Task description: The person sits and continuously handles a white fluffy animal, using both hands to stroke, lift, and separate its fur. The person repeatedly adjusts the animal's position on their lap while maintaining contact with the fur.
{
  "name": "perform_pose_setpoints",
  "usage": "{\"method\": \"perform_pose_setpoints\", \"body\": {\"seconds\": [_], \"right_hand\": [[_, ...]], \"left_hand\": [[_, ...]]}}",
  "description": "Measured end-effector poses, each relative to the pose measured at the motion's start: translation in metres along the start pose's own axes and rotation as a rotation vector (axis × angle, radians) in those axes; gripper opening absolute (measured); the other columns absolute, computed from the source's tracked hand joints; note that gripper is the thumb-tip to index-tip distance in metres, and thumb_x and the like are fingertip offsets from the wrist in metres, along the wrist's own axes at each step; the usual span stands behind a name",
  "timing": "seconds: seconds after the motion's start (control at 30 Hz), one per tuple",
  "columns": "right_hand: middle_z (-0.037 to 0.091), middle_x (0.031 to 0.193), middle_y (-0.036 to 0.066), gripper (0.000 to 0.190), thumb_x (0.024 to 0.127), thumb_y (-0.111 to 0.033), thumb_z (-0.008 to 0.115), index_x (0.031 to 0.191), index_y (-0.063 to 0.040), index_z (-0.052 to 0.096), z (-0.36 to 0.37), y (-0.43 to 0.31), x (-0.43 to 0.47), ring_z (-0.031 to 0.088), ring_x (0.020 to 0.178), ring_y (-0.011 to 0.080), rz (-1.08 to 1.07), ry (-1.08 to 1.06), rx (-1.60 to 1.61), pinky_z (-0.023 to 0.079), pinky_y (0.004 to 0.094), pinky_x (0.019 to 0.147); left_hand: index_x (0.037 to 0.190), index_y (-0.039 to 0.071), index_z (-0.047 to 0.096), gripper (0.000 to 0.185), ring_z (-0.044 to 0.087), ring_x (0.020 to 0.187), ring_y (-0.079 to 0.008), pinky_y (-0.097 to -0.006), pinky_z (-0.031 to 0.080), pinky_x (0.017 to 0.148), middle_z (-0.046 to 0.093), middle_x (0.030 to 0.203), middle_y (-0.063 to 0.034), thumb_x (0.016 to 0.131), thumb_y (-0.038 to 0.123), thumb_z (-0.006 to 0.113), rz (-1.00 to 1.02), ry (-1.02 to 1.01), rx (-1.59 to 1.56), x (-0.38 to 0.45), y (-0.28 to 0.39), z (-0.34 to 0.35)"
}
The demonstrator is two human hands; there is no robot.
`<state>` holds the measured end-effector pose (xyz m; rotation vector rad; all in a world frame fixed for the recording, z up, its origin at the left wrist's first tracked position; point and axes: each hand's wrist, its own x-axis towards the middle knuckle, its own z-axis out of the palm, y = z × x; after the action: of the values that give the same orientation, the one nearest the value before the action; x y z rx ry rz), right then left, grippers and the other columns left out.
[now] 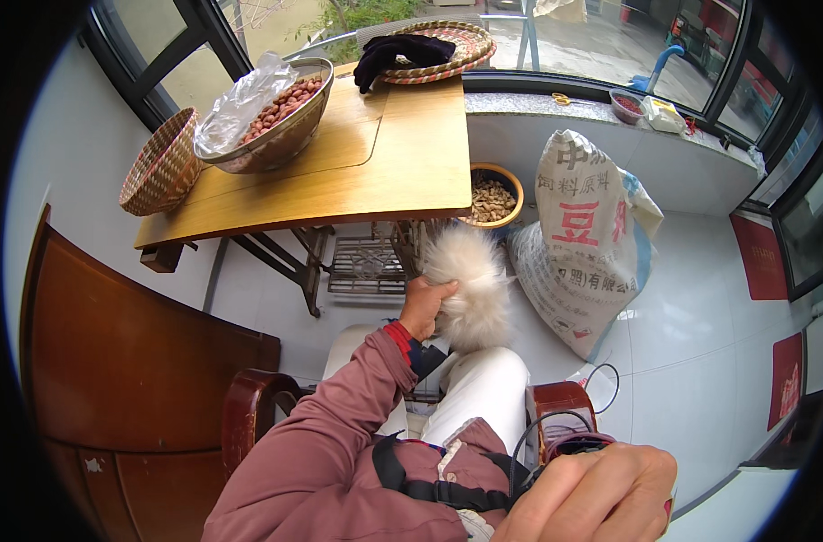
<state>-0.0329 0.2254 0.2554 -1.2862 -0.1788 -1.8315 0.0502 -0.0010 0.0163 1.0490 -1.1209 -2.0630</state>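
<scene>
My left hand (425, 306) grips the side of a fluffy cream-white furry piece (477, 291), thumb on top, just beyond my knee in white trousers (487, 386). What lies under the long fur is hidden. Very near the camera, my right hand (595, 493) is raised at the lower right with its fingers bent. Its palm is turned away, and a small red patch shows at its edge; I cannot see whether it holds anything. Behind the fur, a yellow-rimmed tub (496, 196) holds what look like peanuts in their shells.
A wooden table (411, 169) on an iron treadle stand bears a bowl of reddish peanuts (282, 108), a woven basket (159, 166) and a round woven tray (475, 51) with dark cloth. A printed woven sack (584, 251) stands right. Chair arms (259, 406) flank me.
</scene>
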Motion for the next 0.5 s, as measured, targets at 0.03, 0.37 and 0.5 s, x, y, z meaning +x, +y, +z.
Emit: {"method": "perform_pose_setpoints", "body": {"seconds": [0.03,0.37,0.5], "right_hand": [[0.063,0.083,0.021,0.034,0.092,-0.023,0.06,0.084,0.01,0.066,-0.003,-0.001,0.0,0.061,0.065,0.0313,0.003,-0.061,0.019,0.054,0.0388,0.059],[0.061,0.082,0.023,0.029,0.091,-0.017,0.06,0.087,0.011,0.064,0.001,-0.003,0.013,0.06,0.064,0.0305,-0.002,-0.04,-0.008,0.053,0.0377,0.059],[0.06,0.083,0.024,0.028,0.091,-0.016,0.06,0.088,0.012,0.064,0.0,0.0,0.005,0.06,0.064,0.0307,-0.041,-0.008,0.033,0.053,0.0373,0.058]], "left_hand": [[0.113,-0.002,0.06,0.028,0.065,0.095,-0.021,-0.0343,0.052,0.086,0.065,0.109,-0.0102,0.086,0.002,0.062,-0.002,0.007,0.0,0.001,0.0,-0.001],[0.113,-0.001,0.059,0.027,0.066,0.092,-0.021,-0.0348,0.055,0.081,0.066,0.107,-0.0091,0.087,0.005,0.062,-0.001,0.006,-0.016,0.003,-0.002,-0.008],[0.115,0.002,0.059,0.029,0.066,0.091,-0.0207,-0.0357,0.055,0.08,0.065,0.106,-0.0085,0.088,0.008,0.062,0.006,0.004,-0.008,-0.001,0.0,-0.007]]}}
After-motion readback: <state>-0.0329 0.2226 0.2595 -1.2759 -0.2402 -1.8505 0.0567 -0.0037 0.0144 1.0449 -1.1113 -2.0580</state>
